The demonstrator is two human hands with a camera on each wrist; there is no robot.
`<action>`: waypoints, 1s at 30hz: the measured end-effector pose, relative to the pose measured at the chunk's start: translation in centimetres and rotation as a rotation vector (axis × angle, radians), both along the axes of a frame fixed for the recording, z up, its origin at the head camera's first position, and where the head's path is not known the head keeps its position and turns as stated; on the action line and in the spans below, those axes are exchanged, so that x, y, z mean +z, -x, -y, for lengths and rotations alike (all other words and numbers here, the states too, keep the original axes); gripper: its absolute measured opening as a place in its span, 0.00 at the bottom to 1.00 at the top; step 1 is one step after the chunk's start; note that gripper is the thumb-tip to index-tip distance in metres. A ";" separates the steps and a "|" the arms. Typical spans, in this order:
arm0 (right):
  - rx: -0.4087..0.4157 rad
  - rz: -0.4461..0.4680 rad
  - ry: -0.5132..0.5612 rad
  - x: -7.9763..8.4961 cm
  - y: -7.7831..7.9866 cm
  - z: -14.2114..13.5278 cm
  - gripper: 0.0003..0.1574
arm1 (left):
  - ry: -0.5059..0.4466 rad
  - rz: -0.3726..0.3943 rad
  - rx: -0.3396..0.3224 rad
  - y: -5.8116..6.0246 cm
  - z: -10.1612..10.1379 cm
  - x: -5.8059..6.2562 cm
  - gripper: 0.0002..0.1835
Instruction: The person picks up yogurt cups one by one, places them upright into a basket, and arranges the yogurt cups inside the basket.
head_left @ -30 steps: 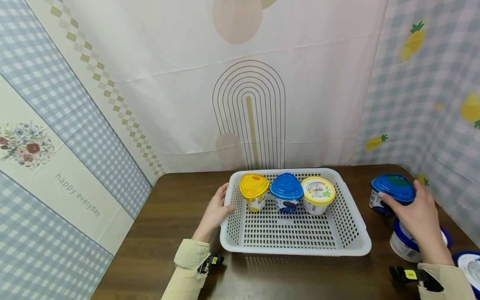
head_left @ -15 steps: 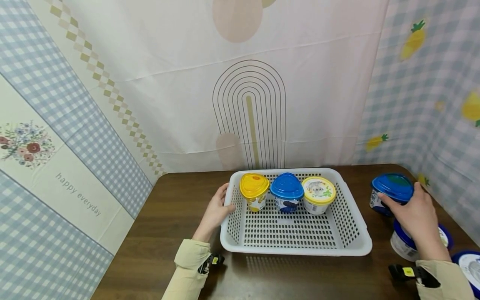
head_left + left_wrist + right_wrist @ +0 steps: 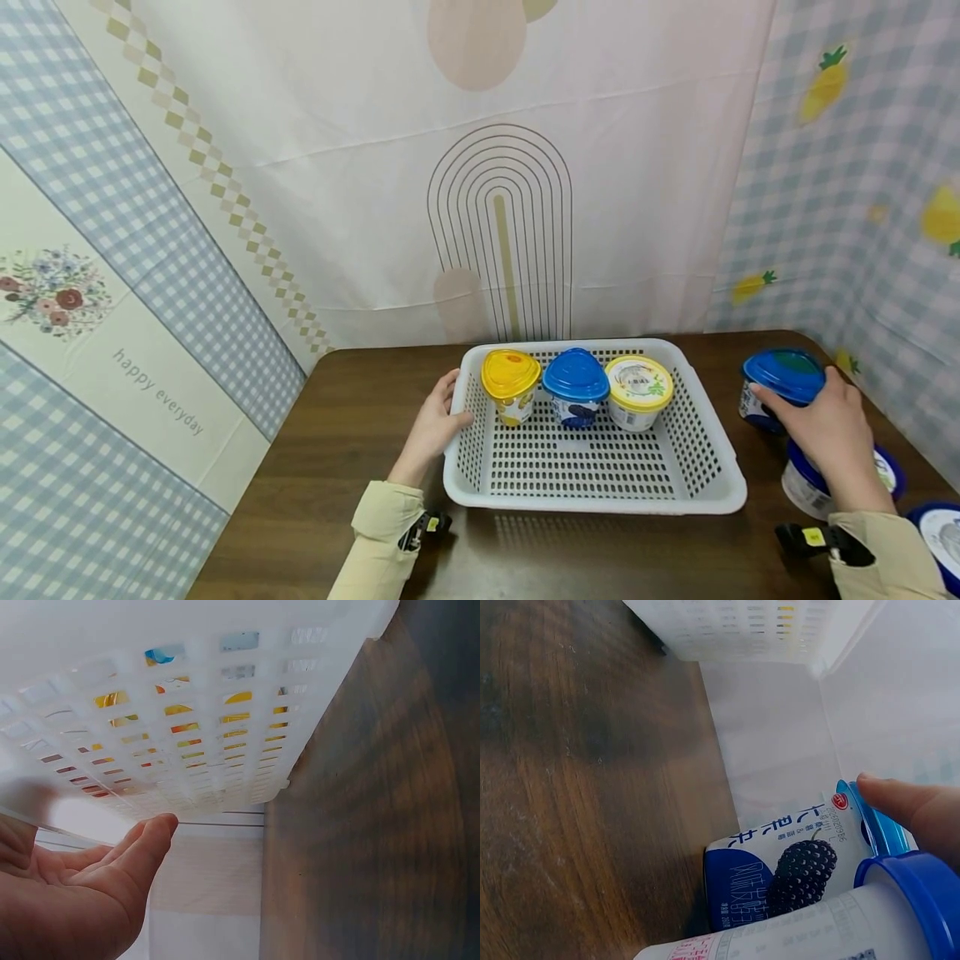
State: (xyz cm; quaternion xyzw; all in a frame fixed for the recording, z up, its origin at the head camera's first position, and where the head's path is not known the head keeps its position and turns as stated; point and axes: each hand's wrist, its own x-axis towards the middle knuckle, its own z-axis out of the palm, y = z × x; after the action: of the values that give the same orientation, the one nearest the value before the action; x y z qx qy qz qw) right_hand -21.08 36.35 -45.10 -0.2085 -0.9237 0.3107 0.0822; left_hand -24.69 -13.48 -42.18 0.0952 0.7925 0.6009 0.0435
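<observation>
My left hand (image 3: 433,427) holds the left rim of the white perforated basket (image 3: 592,503), thumb over the edge and fingers along the outer wall. Inside, near the far wall, stand a yellow-lidded yogurt cup (image 3: 510,375), a blue-lidded yogurt cup (image 3: 575,375) and a round white tub (image 3: 637,387) with a yellow lid. Off to the right, my right hand (image 3: 831,429) grips another blue-lidded yogurt cup (image 3: 782,375) by its lid, thumb at the near edge. A printed blackberry shows on this yogurt cup (image 3: 802,874) in the right wrist view; most of that hand lies outside the frame.
Just in front of the gripped cup is a white tub (image 3: 806,493) with a dark blue lid, partly behind my right wrist. Another blue-rimmed tub (image 3: 942,533) sits at the right frame edge. Patterned cloth (image 3: 360,208) hangs behind the brown table (image 3: 352,400) and along its right side.
Very little differs. My right hand shifts slightly left at the blue-lidded yogurt cup, while my left hand stays on the basket rim. The whole head view drops slightly.
</observation>
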 end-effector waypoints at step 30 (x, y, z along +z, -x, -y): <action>-0.021 -0.068 -0.011 -0.4 0.2 0.6 0.72 | -0.053 0.006 0.002 0.7 0.0 -0.9 0.42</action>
State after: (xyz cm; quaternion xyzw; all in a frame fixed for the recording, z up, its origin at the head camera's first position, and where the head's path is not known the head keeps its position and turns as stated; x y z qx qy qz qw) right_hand -21.30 35.74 -45.51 -0.2071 -0.9199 0.3116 0.1178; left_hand -25.37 -13.51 -43.05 0.0938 0.7763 0.6220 0.0424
